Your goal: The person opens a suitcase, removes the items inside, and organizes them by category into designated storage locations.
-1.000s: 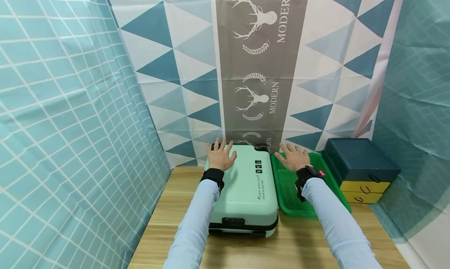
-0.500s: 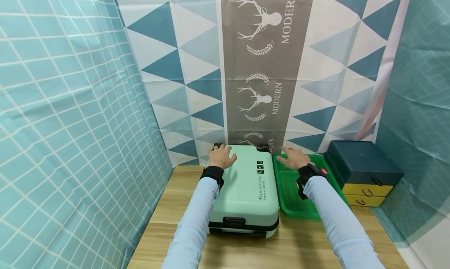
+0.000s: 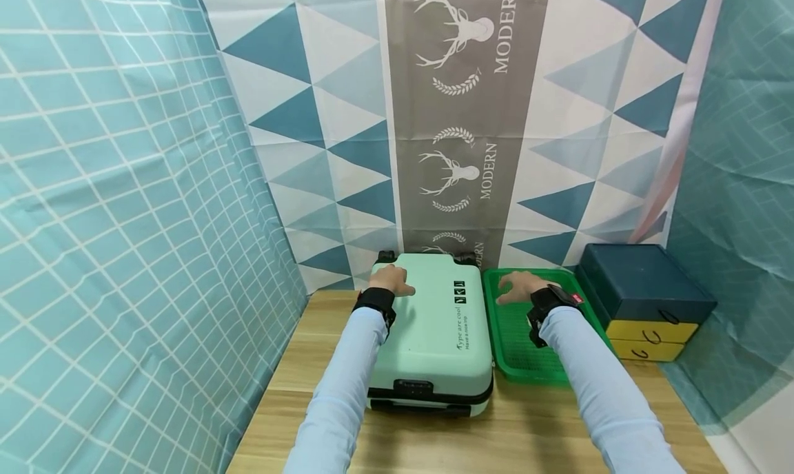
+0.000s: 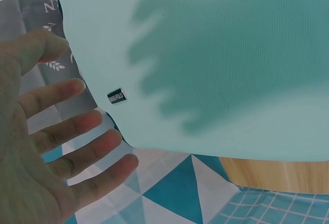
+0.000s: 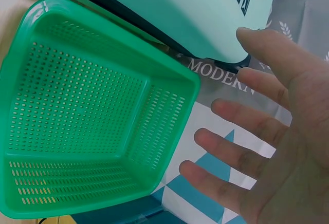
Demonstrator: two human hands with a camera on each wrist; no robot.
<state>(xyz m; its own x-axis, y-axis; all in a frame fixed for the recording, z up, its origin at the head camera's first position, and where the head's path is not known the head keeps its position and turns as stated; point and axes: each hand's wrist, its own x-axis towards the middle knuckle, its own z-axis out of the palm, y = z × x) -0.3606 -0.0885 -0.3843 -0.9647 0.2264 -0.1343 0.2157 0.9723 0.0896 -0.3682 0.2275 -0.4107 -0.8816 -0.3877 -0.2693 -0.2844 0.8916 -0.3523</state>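
A mint-green suitcase (image 3: 428,329) lies flat on the wooden table, its handle side toward me. Over its far left part hovers my left hand (image 3: 389,280); in the left wrist view the fingers of this hand (image 4: 51,131) are spread and hold nothing, and a hand-shaped shadow falls on the shell. To the right, above the green plastic basket (image 3: 527,364), is my right hand (image 3: 520,286). The right wrist view shows that hand (image 5: 277,121) with its fingers apart and nothing in them, clear of the perforated basket's rim.
Dark blue and yellow drawer boxes (image 3: 645,302) are stacked right of the basket. Patterned cloth (image 3: 446,116) hangs behind the table (image 3: 310,364), with a teal checked curtain (image 3: 124,219) on the left and another teal cloth (image 3: 738,219) on the right.
Both hands have tipped downward at the wrist, from fingers raised to fingers pointing lower and forward. The suitcase and basket have stayed in place; the head view has shifted slightly.
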